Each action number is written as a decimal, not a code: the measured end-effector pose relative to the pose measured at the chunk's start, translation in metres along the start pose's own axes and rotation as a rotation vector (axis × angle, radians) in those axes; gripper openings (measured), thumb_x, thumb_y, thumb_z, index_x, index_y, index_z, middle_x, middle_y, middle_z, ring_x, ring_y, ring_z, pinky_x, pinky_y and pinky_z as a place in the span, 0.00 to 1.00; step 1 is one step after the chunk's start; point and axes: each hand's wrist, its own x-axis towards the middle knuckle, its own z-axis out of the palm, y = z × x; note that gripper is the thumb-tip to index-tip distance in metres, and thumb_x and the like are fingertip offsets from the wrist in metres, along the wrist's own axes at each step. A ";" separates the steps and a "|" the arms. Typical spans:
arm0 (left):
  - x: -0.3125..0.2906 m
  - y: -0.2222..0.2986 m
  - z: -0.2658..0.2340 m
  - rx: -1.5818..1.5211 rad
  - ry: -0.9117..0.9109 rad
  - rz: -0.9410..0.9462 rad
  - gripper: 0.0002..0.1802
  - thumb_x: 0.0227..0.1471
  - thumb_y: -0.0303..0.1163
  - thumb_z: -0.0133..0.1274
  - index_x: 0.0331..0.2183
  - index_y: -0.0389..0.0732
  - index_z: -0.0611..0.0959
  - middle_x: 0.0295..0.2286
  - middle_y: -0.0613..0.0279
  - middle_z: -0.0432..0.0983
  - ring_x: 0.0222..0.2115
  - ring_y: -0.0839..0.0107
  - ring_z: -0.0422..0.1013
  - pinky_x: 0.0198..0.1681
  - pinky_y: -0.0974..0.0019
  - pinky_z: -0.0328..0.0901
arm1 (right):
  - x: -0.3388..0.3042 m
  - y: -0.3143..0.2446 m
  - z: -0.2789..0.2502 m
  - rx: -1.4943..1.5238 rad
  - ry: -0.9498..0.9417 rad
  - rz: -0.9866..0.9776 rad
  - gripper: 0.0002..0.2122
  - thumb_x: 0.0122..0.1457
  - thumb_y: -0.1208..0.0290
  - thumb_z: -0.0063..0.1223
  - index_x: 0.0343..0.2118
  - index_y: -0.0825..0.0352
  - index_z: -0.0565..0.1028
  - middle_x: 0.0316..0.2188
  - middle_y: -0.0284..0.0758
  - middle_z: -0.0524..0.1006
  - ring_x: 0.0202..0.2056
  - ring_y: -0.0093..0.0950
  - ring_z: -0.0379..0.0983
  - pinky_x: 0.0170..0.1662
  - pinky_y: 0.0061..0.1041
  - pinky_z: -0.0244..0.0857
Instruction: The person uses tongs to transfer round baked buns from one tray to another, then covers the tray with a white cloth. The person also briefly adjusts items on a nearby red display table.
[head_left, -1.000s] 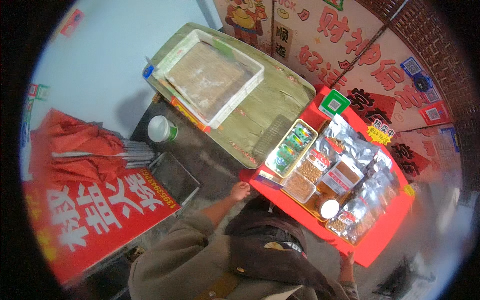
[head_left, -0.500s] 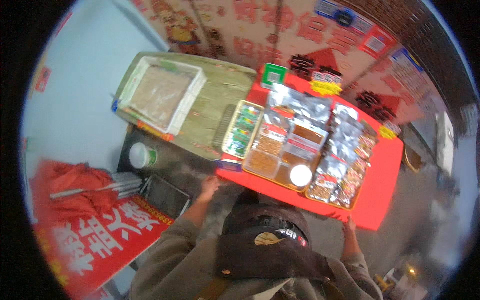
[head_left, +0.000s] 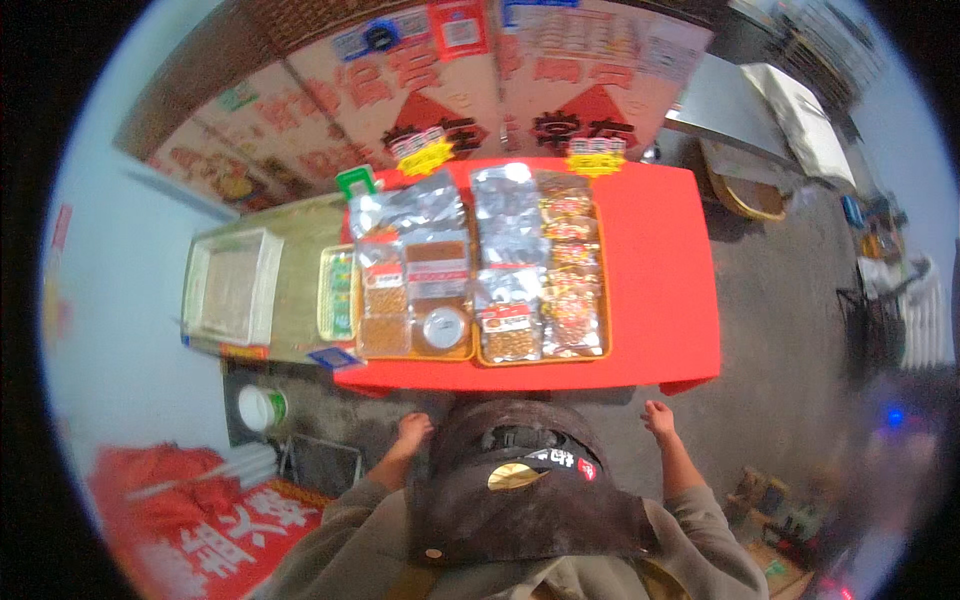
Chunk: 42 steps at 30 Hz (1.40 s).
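Beside a red-draped table (head_left: 660, 270), your left hand (head_left: 414, 429) and right hand (head_left: 657, 419) hang half-curled, grips too blurred to tell.

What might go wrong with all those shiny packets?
The right hand is close to the red cloth; if it snagged the cloth, the packets might slide. The round tub sits near the front of its tray, so a bump might tip it.

White characters fill a red banner (head_left: 240, 545) at near left; red and black lettering marks the far wall panels (head_left: 400, 85). Yellow starburst signs (head_left: 425, 157) line the far edge of the red surface (head_left: 660, 275), red-and-white labels (head_left: 505, 320) front pouches (head_left: 512, 347), and an apron (head_left: 530, 525) bears white characters.
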 end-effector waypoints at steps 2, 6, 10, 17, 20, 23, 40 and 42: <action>-0.012 0.009 0.034 0.170 -0.062 0.130 0.08 0.56 0.31 0.59 0.35 0.37 0.85 0.25 0.63 0.79 0.26 0.70 0.76 0.27 0.63 0.71 | -0.015 0.039 -0.025 0.096 0.056 0.070 0.17 0.66 0.56 0.56 0.48 0.64 0.75 0.35 0.30 0.77 0.36 0.29 0.79 0.30 0.26 0.65; -0.023 0.038 0.095 0.546 -0.241 0.132 0.09 0.56 0.31 0.58 0.36 0.36 0.85 0.25 0.63 0.80 0.27 0.72 0.76 0.29 0.66 0.71 | -0.062 0.131 -0.056 0.386 0.178 0.194 0.11 0.64 0.60 0.57 0.32 0.62 0.74 0.23 0.29 0.73 0.24 0.26 0.72 0.22 0.26 0.60; -0.033 0.052 0.169 0.649 -0.453 0.208 0.09 0.56 0.30 0.59 0.37 0.36 0.84 0.28 0.61 0.81 0.27 0.72 0.77 0.33 0.66 0.72 | -0.133 0.221 -0.057 0.554 0.274 0.293 0.11 0.62 0.63 0.54 0.25 0.60 0.72 0.18 0.29 0.71 0.19 0.26 0.70 0.20 0.29 0.59; -0.075 0.037 0.306 0.992 -0.653 0.377 0.11 0.57 0.31 0.58 0.40 0.35 0.85 0.31 0.60 0.84 0.30 0.71 0.79 0.38 0.65 0.73 | -0.191 0.328 -0.116 0.726 0.004 0.449 0.08 0.65 0.64 0.46 0.31 0.58 0.72 0.20 0.28 0.70 0.18 0.27 0.62 0.21 0.30 0.52; -0.096 0.022 0.378 1.097 -0.661 0.334 0.10 0.57 0.31 0.58 0.38 0.35 0.85 0.31 0.59 0.83 0.29 0.70 0.79 0.38 0.64 0.73 | -0.164 0.339 -0.165 0.941 0.059 0.409 0.06 0.65 0.66 0.47 0.34 0.59 0.75 0.21 0.28 0.71 0.19 0.28 0.64 0.21 0.31 0.55; -0.114 0.000 0.458 1.069 -0.625 0.352 0.10 0.57 0.31 0.58 0.37 0.35 0.85 0.31 0.59 0.83 0.29 0.70 0.79 0.36 0.64 0.73 | -0.118 0.324 -0.228 0.648 0.303 0.392 0.05 0.62 0.69 0.52 0.35 0.62 0.77 0.23 0.32 0.74 0.22 0.31 0.70 0.24 0.33 0.62; -0.163 -0.031 0.886 1.281 -0.799 0.536 0.20 0.57 0.44 0.57 0.38 0.37 0.88 0.36 0.58 0.84 0.37 0.68 0.77 0.45 0.59 0.70 | -0.041 -0.082 -0.830 0.111 0.970 -0.692 0.08 0.64 0.75 0.55 0.44 0.68 0.79 0.44 0.33 0.76 0.44 0.25 0.74 0.51 0.24 0.67; -0.149 -0.010 0.945 1.390 -0.848 0.550 0.22 0.60 0.47 0.53 0.40 0.37 0.88 0.37 0.56 0.84 0.38 0.68 0.77 0.46 0.58 0.70 | -0.030 -0.139 -0.867 0.108 0.922 -0.674 0.09 0.64 0.74 0.55 0.45 0.68 0.79 0.43 0.33 0.76 0.45 0.26 0.74 0.52 0.25 0.67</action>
